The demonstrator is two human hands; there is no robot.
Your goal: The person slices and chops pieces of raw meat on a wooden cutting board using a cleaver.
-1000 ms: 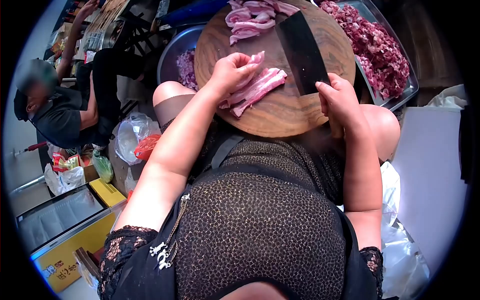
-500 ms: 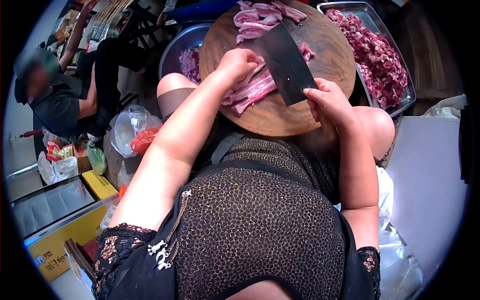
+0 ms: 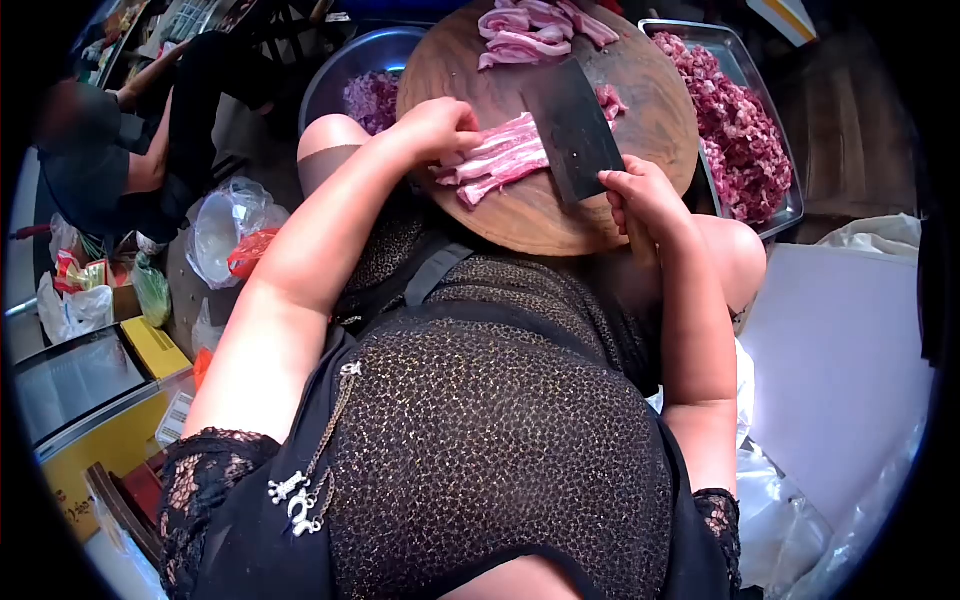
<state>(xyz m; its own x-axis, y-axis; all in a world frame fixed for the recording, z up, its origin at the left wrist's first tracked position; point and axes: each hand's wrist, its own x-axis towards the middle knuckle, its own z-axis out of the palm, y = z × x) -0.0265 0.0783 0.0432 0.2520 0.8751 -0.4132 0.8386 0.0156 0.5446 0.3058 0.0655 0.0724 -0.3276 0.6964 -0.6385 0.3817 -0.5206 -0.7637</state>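
Observation:
My right hand [image 3: 648, 200] is closed round the handle of a broad dark cleaver [image 3: 575, 130]. The blade stands on the round wooden chopping block [image 3: 640, 110], at the right end of several pork belly strips [image 3: 505, 155] laid side by side. At their left end is my left hand [image 3: 440, 130], its fingers curled and pinching at the strips' upper edge; the fingertips are partly hidden. More pork belly slices [image 3: 525, 35] lie at the block's far edge. A small scrap of meat [image 3: 610, 100] shows just behind the blade.
A metal tray [image 3: 790, 215] heaped with chopped meat [image 3: 730, 130] stands right of the block. Left of it, a metal bowl [image 3: 325, 85] holds more chopped meat. Another person [image 3: 90, 170] sits at the left, near plastic bags [image 3: 235, 230]. A pale board [image 3: 840, 340] is at the right.
My left hand has drawn back left along the strips, baring more of them. The cleaver has shifted slightly within the view, and the whole view has moved a little.

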